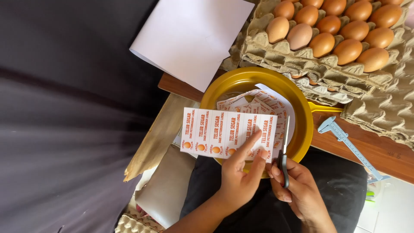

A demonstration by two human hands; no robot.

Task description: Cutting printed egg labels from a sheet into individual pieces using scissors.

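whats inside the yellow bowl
Cut label slips lie piled in the yellow bowl, with a white sheet under them. The label strip held by the left hand covers the near part.

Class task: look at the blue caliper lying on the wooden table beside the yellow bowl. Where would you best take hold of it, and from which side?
Probably grip the caliper around the middle of its long, flat beam, coming from above. The beam lies flat on the wooden table with bare wood on both sides, while the jaw end near the yellow bowl is pointed and crowded.
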